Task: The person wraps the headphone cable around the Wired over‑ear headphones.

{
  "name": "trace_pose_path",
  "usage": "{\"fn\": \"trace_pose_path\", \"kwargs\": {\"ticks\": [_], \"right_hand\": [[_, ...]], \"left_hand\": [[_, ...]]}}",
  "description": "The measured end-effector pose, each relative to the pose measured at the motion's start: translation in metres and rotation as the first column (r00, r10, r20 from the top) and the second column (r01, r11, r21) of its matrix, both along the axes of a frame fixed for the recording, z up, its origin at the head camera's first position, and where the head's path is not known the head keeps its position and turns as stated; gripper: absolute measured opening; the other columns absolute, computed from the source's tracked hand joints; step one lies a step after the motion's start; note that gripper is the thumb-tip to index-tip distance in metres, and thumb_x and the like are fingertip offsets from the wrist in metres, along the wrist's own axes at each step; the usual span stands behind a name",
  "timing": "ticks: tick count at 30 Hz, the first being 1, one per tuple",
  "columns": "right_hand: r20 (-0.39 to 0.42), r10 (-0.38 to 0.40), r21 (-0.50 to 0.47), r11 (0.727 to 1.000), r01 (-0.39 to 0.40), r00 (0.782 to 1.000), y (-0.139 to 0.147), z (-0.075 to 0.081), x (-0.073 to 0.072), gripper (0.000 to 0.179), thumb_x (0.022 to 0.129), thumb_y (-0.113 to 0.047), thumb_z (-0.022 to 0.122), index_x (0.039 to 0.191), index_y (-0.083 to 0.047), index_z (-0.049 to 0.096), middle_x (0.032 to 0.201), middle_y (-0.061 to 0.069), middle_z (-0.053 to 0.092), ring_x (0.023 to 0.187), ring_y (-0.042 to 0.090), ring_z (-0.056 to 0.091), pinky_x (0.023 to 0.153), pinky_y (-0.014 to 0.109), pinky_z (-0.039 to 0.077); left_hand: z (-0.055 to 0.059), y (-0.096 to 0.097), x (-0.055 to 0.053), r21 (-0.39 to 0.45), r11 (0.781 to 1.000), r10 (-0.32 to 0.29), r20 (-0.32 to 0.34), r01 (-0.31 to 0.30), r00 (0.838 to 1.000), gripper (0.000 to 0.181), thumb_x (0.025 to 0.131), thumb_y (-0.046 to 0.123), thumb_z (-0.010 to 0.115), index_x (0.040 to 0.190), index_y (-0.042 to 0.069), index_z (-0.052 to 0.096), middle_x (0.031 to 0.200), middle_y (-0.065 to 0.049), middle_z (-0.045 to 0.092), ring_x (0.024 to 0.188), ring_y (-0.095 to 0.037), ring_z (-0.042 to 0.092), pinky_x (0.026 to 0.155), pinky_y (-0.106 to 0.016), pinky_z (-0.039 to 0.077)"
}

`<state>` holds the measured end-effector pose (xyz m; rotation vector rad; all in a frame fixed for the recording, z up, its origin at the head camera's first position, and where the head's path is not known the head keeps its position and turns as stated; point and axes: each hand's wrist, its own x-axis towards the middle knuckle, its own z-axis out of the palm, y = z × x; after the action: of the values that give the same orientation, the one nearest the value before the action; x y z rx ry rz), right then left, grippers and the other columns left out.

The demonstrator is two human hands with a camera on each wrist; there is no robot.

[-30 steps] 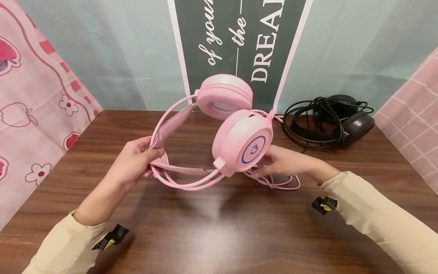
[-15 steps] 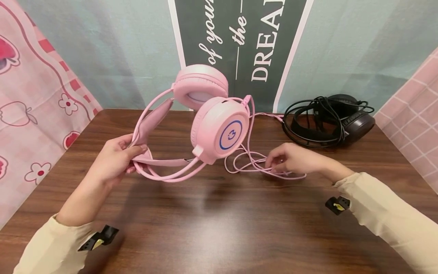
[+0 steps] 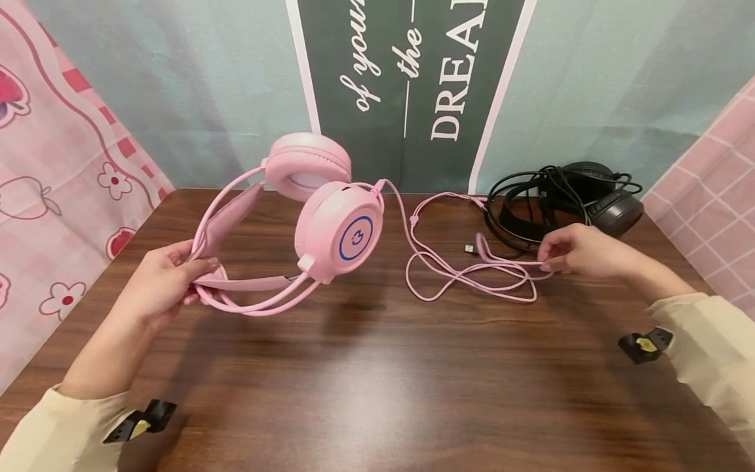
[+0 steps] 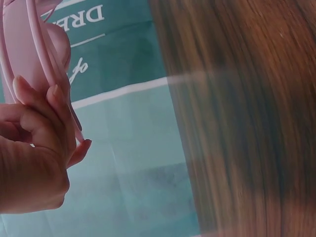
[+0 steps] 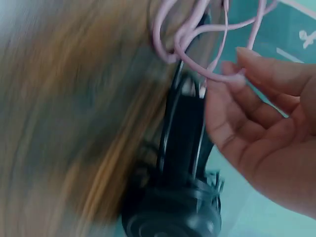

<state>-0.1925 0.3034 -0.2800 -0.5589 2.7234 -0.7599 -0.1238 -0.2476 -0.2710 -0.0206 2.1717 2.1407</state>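
Pink headset (image 3: 339, 229), one, gripped by left hand (image 3: 160, 278); right hand (image 3: 584, 252) pinches one cable (image 3: 508, 263); one black headset (image 3: 616, 212) nearby.

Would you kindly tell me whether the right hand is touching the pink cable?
Touching: the right wrist view shows the right hand pinching the pink cable between its fingertips.

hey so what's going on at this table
A person's left hand holds pink headphones by the headband, up over the wooden table. The right hand pinches the pink cable, which lies partly in loose loops on the tabletop. Black headphones rest at the back right, just beyond that hand.
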Motion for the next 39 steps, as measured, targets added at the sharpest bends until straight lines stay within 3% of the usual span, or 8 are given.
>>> {"fn": "trace_pose_path", "kwargs": {"ticks": [6, 12, 17, 20, 23, 26, 32, 39], "right_hand": [[0.001, 0.029, 0.007, 1.000, -0.029, 1.000, 0.015, 0.005, -0.001, 0.011, 0.073, 0.004, 0.068, 0.076, -0.004, 0.061, 0.067, -0.003, 0.059, 0.059, 0.003, 0.050, 0.051, 0.020, 0.043], [-0.134, -0.016, 0.029, 0.999, 0.020, 0.991, -0.007, 0.030, 0.008, 0.008, 0.078, -0.003, 0.068, 0.083, -0.008, 0.064, 0.068, -0.003, 0.060, 0.058, 0.004, 0.050, 0.051, 0.019, 0.042], [-0.190, 0.148, -0.006, 0.988, -0.152, 0.970, -0.035, 0.040, 0.020, 0.012, 0.078, -0.004, 0.069, 0.081, -0.015, 0.065, 0.071, -0.008, 0.060, 0.063, 0.004, 0.053, 0.056, 0.020, 0.044], [-0.093, 0.306, -0.045, 0.949, -0.311, 0.947, -0.048, 0.033, 0.025, 0.014, 0.077, -0.001, 0.067, 0.082, -0.014, 0.066, 0.072, -0.010, 0.061, 0.065, 0.006, 0.058, 0.057, 0.021, 0.049], [0.018, 0.364, -0.023, 0.931, -0.364, 0.931, -0.057, 0.019, 0.028, 0.011, 0.077, -0.003, 0.068, 0.085, -0.009, 0.066, 0.072, -0.011, 0.062, 0.064, 0.005, 0.059, 0.056, 0.022, 0.050], [0.024, 0.346, 0.044, 0.937, -0.347, 0.938, -0.061, 0.003, 0.028, 0.014, 0.075, -0.006, 0.070, 0.088, -0.005, 0.066, 0.075, -0.007, 0.063, 0.066, 0.004, 0.059, 0.058, 0.022, 0.049], [-0.089, 0.271, 0.106, 0.960, -0.261, 0.959, -0.063, -0.021, 0.026, 0.017, 0.069, -0.005, 0.073, 0.084, -0.006, 0.065, 0.071, -0.008, 0.056, 0.064, 0.006, 0.051, 0.057, 0.023, 0.045], [-0.126, 0.208, 0.098, 0.976, -0.197, 0.970, -0.058, -0.030, 0.031, 0.016, 0.071, 0.002, 0.067, 0.074, -0.013, 0.061, 0.061, -0.011, 0.048, 0.057, 0.004, 0.043, 0.051, 0.022, 0.037]], "left_hand": [[0.001, -0.005, 0.003, -0.048, 0.999, 0.003, 0.003, -0.002, 1.000, 0.017, 0.089, -0.002, 0.050, 0.081, 0.009, 0.059, 0.059, -0.004, 0.060, 0.038, -0.005, 0.043, 0.032, -0.013, 0.033], [0.006, 0.001, 0.004, -0.051, 0.998, -0.027, -0.025, 0.026, 0.999, 0.013, 0.089, -0.001, 0.052, 0.084, 0.008, 0.060, 0.060, -0.005, 0.061, 0.038, -0.006, 0.043, 0.032, -0.014, 0.032], [0.010, 0.010, 0.005, -0.032, 0.999, -0.031, -0.042, 0.029, 0.999, 0.014, 0.088, -0.002, 0.052, 0.083, 0.008, 0.060, 0.060, -0.004, 0.060, 0.039, -0.006, 0.043, 0.031, -0.014, 0.032], [0.011, 0.013, 0.006, -0.024, 0.999, -0.032, -0.048, 0.031, 0.998, 0.014, 0.088, -0.002, 0.052, 0.082, 0.007, 0.060, 0.060, -0.005, 0.060, 0.039, -0.006, 0.044, 0.031, -0.014, 0.032], [0.010, 0.016, 0.006, -0.030, 0.999, -0.032, -0.051, 0.030, 0.998, 0.013, 0.088, -0.002, 0.052, 0.083, 0.007, 0.060, 0.060, -0.005, 0.061, 0.038, -0.006, 0.044, 0.031, -0.014, 0.032], [0.010, 0.017, 0.007, -0.040, 0.999, -0.036, -0.047, 0.035, 0.998, 0.012, 0.088, -0.001, 0.052, 0.084, 0.007, 0.059, 0.059, -0.005, 0.061, 0.038, -0.006, 0.045, 0.031, -0.014, 0.032], [0.007, 0.020, 0.008, -0.070, 0.996, -0.063, -0.045, 0.060, 0.997, 0.012, 0.088, -0.002, 0.051, 0.083, 0.007, 0.058, 0.058, -0.003, 0.060, 0.038, -0.005, 0.045, 0.031, -0.014, 0.032], [0.001, 0.020, 0.009, -0.128, 0.989, -0.076, -0.058, 0.068, 0.995, 0.014, 0.088, -0.004, 0.049, 0.086, 0.008, 0.056, 0.058, -0.003, 0.059, 0.037, -0.005, 0.043, 0.030, -0.015, 0.032]]}}
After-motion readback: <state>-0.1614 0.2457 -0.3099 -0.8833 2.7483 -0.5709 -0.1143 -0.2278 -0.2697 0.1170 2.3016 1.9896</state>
